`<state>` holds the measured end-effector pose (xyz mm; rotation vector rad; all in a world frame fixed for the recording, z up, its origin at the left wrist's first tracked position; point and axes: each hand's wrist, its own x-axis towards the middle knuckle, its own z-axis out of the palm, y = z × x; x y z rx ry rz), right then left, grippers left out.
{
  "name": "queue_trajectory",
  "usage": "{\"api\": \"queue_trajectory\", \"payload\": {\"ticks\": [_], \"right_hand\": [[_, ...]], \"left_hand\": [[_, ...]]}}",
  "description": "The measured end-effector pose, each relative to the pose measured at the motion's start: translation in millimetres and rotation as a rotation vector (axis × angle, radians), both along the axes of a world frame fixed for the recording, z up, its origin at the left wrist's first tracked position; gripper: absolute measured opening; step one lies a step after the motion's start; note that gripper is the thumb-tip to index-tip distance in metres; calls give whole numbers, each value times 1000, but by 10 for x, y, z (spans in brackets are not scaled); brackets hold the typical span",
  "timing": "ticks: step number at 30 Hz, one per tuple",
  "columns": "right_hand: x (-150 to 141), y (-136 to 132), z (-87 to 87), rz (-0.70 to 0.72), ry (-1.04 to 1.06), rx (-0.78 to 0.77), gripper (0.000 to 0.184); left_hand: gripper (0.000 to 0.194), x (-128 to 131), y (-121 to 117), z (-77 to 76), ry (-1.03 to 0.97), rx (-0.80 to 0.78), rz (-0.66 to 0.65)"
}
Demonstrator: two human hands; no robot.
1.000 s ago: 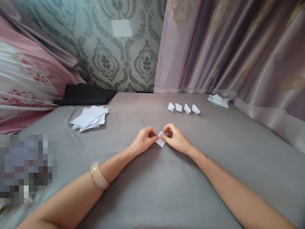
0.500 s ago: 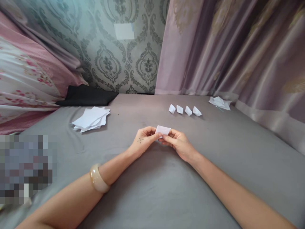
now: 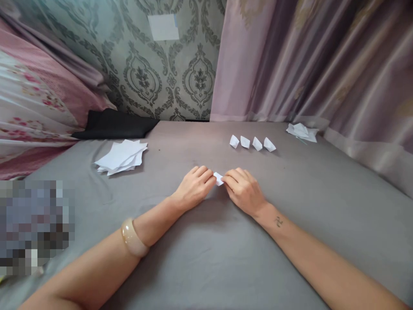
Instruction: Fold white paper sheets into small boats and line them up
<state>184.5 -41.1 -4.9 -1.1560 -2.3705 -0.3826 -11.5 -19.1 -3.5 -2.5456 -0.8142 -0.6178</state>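
Note:
Between my two hands is a small folded piece of white paper (image 3: 218, 178), partly covered by my fingers. My left hand (image 3: 196, 186), with a pale bangle (image 3: 134, 238) on its forearm, pinches the paper's left side. On the right side, my right hand (image 3: 244, 189) grips it with thumb and fingertips, knuckles up. Both hands are closed just above the grey sheet. Beyond them stand several folded white paper pieces (image 3: 245, 142) in a row, apart from my hands.
Loose white sheets (image 3: 123, 157) are stacked at the left, and a smaller paper pile (image 3: 302, 131) lies at the far right. Black cloth (image 3: 112, 125) rests by the patterned wall (image 3: 174, 77). Curtains (image 3: 274, 60) hang at the right. The lower left corner is blurred out.
Both hands have turned over so their backs now face up. Less of the paper shows between them, and it has tilted. The view has tipped slightly downward.

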Motion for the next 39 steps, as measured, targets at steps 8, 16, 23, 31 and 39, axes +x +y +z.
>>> {"api": "queue_trajectory", "payload": {"ticks": [8, 16, 23, 31, 39], "right_hand": [[5, -49, -77, -37, 30, -270, 21], [43, 57, -66, -100, 498, -627, 16], [56, 170, -87, -167, 593, -719, 21], [43, 231, -71, -179, 597, -740, 20], [52, 277, -61, -203, 600, -809, 21]], "left_hand": [[29, -4, -38, -94, -70, -434, 84], [15, -44, -12, -29, -472, -866, 300], [21, -33, 35, -12, -518, -919, 340], [22, -30, 75, -23, -478, -923, 359], [20, -12, 94, 9, -475, -963, 415]]}}
